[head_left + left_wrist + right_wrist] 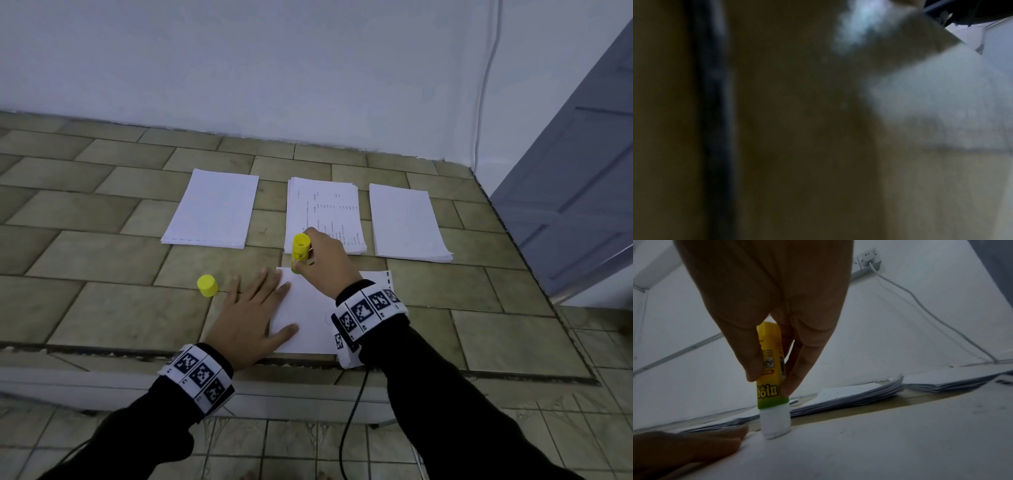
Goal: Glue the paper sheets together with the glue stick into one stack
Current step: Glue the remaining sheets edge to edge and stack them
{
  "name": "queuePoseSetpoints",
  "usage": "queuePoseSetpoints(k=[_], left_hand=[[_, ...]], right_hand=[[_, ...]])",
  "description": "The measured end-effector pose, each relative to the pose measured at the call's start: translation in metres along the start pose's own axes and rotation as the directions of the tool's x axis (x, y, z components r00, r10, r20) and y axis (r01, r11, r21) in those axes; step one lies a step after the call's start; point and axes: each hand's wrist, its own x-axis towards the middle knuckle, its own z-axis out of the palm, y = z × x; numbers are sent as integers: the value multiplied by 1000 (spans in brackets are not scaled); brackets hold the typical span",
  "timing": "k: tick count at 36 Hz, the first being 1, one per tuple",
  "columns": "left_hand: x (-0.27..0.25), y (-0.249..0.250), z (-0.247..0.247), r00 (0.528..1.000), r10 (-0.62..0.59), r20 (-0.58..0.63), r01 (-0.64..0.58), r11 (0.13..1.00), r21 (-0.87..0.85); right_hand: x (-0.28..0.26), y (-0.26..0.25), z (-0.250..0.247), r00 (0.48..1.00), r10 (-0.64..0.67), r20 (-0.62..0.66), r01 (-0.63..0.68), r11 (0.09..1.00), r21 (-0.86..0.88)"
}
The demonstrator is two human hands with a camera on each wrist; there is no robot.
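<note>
Tiled in dull olive brick-pattern, the worktop (102, 260) runs back to a pale wall, with a grey door off to the right. Along its far side lie three piles of paper: a left pile (212, 209), a printed middle pile (325, 212) and a right pile (407, 222), each apart from its neighbour. Nearer the front edge lies the single sheet (308, 318) being worked on, with another sheet showing at its right margin beneath it (how many lie under there I cannot tell).

On that sheet's left part rests the left hand (250, 318), fingers straight and spread, flat, palm down, holding nothing and pinning the paper; its own wrist view is dark and blurred and adds nothing. The right hand (325, 263) reaches over the sheet's far edge and pinches the glue stick (771, 378) between thumb and fingertips (791, 386), curled round the yellow barrel. The stick stands nearly upright, long axis vertical, its white glue end (774, 425) touching the sheet at the far-left corner, just beside the left hand's fingertips. The yellow cap (207, 285) sits off the stick, on the tiles just left of the left hand.

From this corner the bare paper stretches rightward and toward the person, so the next stroke likely runs along the far edge, away from the pinning hand.
</note>
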Motion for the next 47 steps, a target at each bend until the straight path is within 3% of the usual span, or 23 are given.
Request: queuePoseSetpoints(k=[7, 16, 21, 24, 27, 34, 40, 47], left_hand=[[0, -1, 2, 1000, 1, -21, -1, 1000, 17], [0, -1, 2, 1000, -3, -21, 3, 1000, 10], [-1, -1, 3, 999, 1, -36, 0, 1000, 21], [-1, 0, 3, 999, 2, -45, -1, 1000, 26], [-1, 0, 3, 999, 6, -45, -5, 999, 33], [1, 0, 2, 1000, 9, -3, -9, 997, 77], [1, 2, -1, 1000, 17, -22, -16, 999, 40], [0, 1, 1, 1000, -13, -3, 13, 997, 76]], right_hand=[[-21, 31, -33, 993, 89, -79, -91, 996, -22], [-51, 79, -77, 936, 233, -262, -248, 968, -25], [-58, 75, -77, 932, 225, -283, -227, 974, 27], [-57, 54, -64, 956, 164, -245, -141, 984, 109], [-54, 29, -43, 990, 15, -143, 8, 987, 163], [-44, -9, -3, 990, -139, 33, 133, 979, 156], [-42, -12, 8, 987, -137, 84, 130, 989, 76], [-55, 11, -19, 997, -48, 54, 43, 996, 80]])
